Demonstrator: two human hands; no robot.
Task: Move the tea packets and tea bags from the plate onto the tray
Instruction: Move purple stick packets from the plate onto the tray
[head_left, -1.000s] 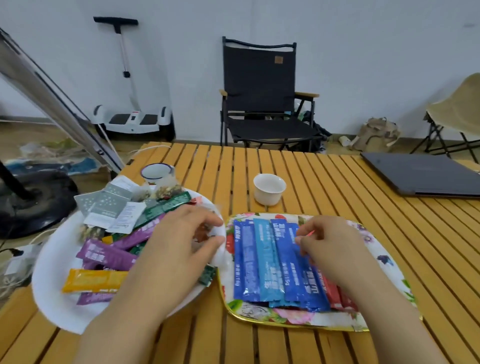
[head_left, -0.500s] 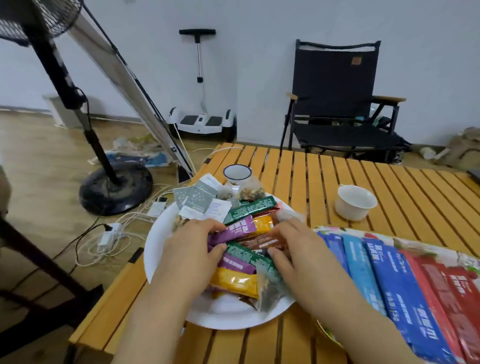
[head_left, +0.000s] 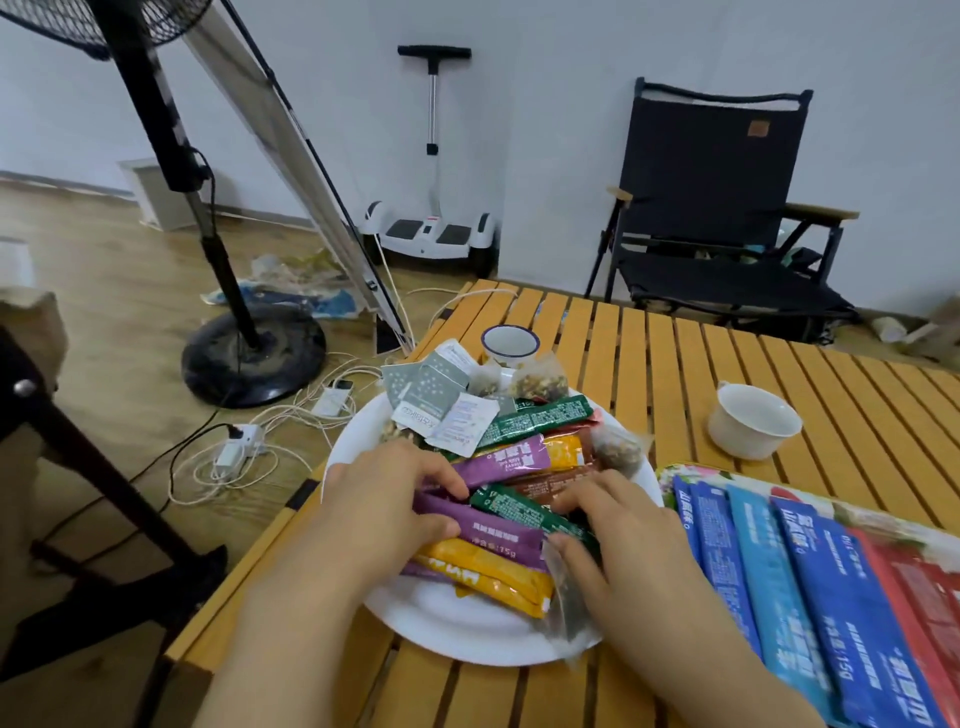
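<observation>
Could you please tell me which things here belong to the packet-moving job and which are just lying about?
Part of the job:
white plate
tea packets and tea bags piled on it
floral tray with blue and red packets
left hand, right hand

Lying about:
white bowl
enamel cup
folding chair
fan
scooter

Not much you can actually read here: the purple packet under your hands shows "75g", a blue packet on the tray shows "15g". Everything else printed on the packets is too blurry to make out.
</observation>
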